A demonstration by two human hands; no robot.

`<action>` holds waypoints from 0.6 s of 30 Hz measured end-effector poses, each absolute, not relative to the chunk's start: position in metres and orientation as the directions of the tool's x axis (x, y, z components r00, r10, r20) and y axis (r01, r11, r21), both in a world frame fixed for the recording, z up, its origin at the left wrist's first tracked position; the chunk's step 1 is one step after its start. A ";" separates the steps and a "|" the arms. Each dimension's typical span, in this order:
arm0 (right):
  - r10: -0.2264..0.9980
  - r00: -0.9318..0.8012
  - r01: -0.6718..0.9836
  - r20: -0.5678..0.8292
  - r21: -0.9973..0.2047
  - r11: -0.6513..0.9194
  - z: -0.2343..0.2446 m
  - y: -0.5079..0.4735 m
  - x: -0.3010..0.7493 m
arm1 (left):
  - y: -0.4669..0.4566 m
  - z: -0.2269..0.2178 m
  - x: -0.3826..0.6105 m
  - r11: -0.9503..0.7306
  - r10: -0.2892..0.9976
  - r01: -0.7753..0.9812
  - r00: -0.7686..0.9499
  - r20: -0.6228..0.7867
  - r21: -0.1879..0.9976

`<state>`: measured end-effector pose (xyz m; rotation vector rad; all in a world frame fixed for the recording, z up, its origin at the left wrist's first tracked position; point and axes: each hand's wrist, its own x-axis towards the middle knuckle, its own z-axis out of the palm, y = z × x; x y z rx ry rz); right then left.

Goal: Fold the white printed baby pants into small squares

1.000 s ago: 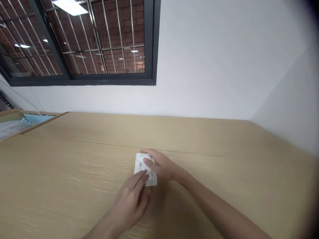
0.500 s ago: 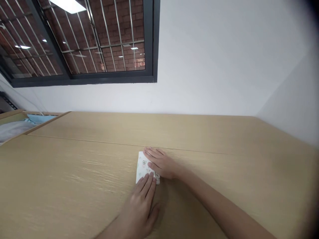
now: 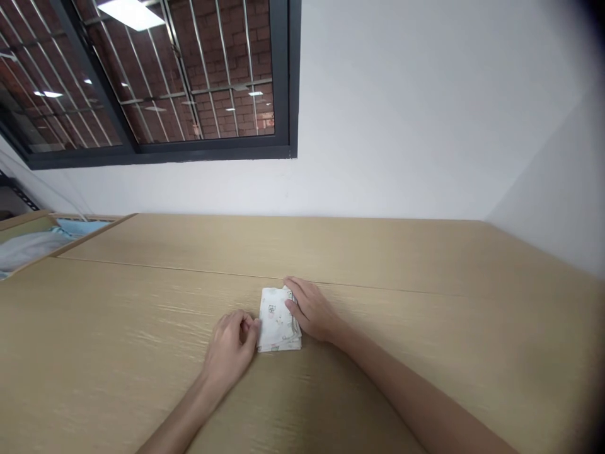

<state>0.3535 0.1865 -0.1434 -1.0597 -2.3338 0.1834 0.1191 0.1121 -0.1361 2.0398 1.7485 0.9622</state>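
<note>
A small folded white cloth with a faint printed pattern lies on the light wooden table. My left hand rests at the cloth's left edge with its fingers curled, the fingertips against the fabric. My right hand sits on the cloth's right edge, fingers bent down over the folded layers and pressing them together.
A white wall rises behind the table, with a dark-framed barred window at the upper left. At the far left a wooden-edged compartment holds pale blue and white fabric. A seam runs across the tabletop just behind the cloth.
My left hand has slid from lying flat on the cloth's near edge to its left side and curled its fingers. My right hand has shifted onto the right edge. The cloth looks squarer.
</note>
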 end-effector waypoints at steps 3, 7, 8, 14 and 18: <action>0.714 -0.513 0.651 0.477 -0.327 0.686 -0.142 0.186 0.353 | 0.113 -0.142 0.123 -0.208 0.963 0.806 0.069 0.261 0.554; 0.675 -0.519 0.621 0.524 -0.312 0.719 -0.141 0.186 0.354 | 0.111 -0.148 0.129 -0.235 0.961 0.815 0.113 0.253 0.529; 0.666 -0.519 0.613 0.535 -0.310 0.727 -0.141 0.186 0.354 | 0.111 -0.149 0.130 -0.238 0.962 0.811 0.120 0.247 0.534; 0.715 -0.500 0.627 0.488 -0.365 0.688 -0.138 0.189 0.350 | 0.118 -0.152 0.129 -0.244 0.964 0.795 0.134 0.231 0.556; 0.757 -0.486 0.655 0.438 -0.390 0.647 -0.133 0.180 0.346 | 0.119 -0.143 0.125 -0.228 0.969 0.782 0.126 0.212 0.580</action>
